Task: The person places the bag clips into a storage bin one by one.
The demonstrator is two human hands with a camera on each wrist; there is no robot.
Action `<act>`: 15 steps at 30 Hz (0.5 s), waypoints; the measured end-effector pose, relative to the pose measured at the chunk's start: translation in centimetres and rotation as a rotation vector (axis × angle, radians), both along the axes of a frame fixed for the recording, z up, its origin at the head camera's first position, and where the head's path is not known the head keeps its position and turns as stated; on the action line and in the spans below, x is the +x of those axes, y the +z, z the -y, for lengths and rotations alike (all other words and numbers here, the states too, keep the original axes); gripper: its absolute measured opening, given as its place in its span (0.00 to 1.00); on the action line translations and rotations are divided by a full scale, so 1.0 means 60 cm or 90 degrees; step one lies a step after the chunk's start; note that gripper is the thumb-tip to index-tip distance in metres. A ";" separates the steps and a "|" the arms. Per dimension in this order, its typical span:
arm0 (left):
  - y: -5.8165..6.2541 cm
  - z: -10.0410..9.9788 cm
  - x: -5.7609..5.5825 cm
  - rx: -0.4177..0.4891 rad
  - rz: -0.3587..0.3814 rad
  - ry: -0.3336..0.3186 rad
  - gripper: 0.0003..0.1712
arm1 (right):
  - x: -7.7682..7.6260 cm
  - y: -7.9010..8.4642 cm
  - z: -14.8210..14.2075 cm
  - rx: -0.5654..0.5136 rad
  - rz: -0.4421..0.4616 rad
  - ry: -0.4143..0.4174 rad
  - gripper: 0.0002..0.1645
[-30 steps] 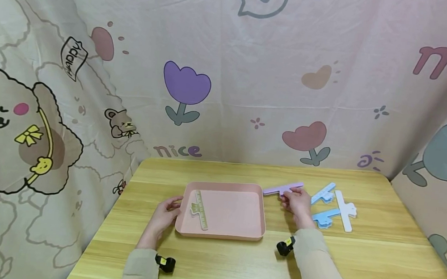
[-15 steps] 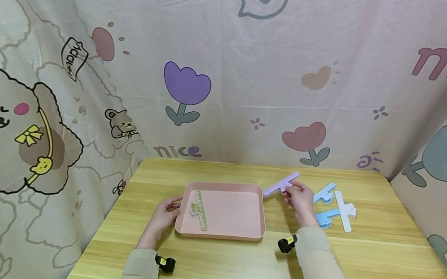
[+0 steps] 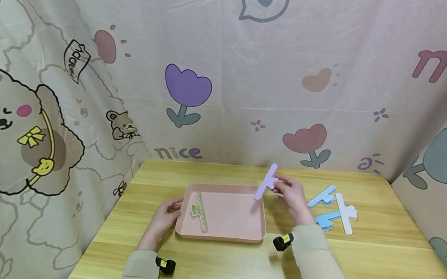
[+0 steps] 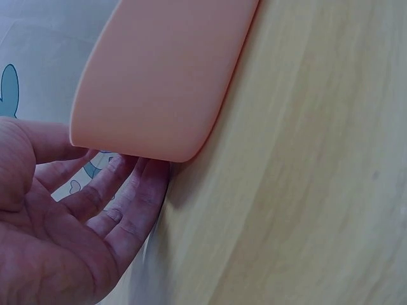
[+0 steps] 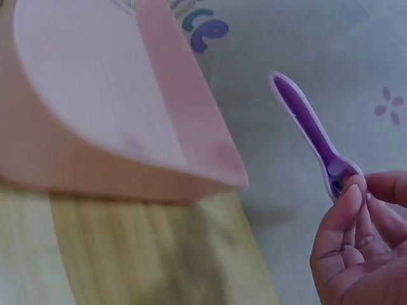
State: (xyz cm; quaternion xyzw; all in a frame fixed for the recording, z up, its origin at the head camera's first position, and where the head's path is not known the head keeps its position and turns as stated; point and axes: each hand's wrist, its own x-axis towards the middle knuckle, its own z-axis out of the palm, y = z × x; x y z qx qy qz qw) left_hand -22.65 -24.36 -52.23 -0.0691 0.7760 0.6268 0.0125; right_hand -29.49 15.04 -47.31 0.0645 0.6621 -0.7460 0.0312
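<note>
In the head view, my right hand (image 3: 291, 195) pinches a purple long-bar clip (image 3: 266, 182) by its grip tab. The clip is tilted and raised over the back right corner of the pink tray (image 3: 222, 237); the right wrist view shows the bar's hollow purple side (image 5: 308, 121) pointing away from the fingers (image 5: 343, 216). My left hand (image 3: 165, 217) rests at the tray's left side, with nearly straight fingers (image 4: 137, 210) against the wall and thumb by the rim. A clear yellowish clip with ruler marks (image 3: 201, 213) lies inside the tray, at its left.
On the table (image 3: 227, 270) to the right lie a light blue clip (image 3: 322, 196), a blue clip (image 3: 326, 220) partly behind the right forearm, and a white clip (image 3: 345, 213). A patterned cloth (image 3: 232, 127) hangs behind the table.
My right hand has lifted the purple clip off the table and moved it left to the tray's back right corner, turning it steeper. The left hand and tray stay put.
</note>
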 end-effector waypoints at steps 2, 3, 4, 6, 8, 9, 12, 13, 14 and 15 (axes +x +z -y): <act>-0.001 0.000 0.001 0.001 -0.001 0.000 0.26 | 0.001 0.004 0.013 0.009 -0.010 0.025 0.24; -0.001 0.000 0.001 0.001 -0.001 0.000 0.26 | 0.002 0.006 0.020 0.016 -0.014 0.037 0.24; -0.002 -0.001 0.001 -0.001 -0.002 -0.002 0.26 | 0.003 0.007 0.027 0.022 -0.015 0.047 0.24; -0.002 -0.001 0.001 0.000 0.001 -0.001 0.26 | 0.004 0.009 0.041 0.031 -0.024 0.068 0.25; -0.001 -0.001 0.001 -0.001 0.002 -0.001 0.26 | 0.006 0.010 0.057 0.043 -0.030 0.087 0.24; 0.000 -0.001 0.001 -0.001 0.002 0.000 0.26 | 0.007 0.009 0.064 0.051 -0.034 0.099 0.24; 0.001 -0.001 0.001 -0.002 0.000 0.000 0.26 | 0.011 0.007 0.087 0.068 -0.042 0.131 0.23; 0.002 -0.001 0.001 -0.001 0.001 0.001 0.26 | 0.011 0.005 0.095 0.073 -0.042 0.142 0.23; 0.002 0.000 0.001 -0.002 0.000 0.000 0.26 | 0.012 0.003 0.102 0.083 -0.044 0.154 0.22; 0.002 -0.001 0.002 -0.002 0.000 -0.001 0.26 | 0.013 0.001 0.109 0.091 -0.045 0.163 0.22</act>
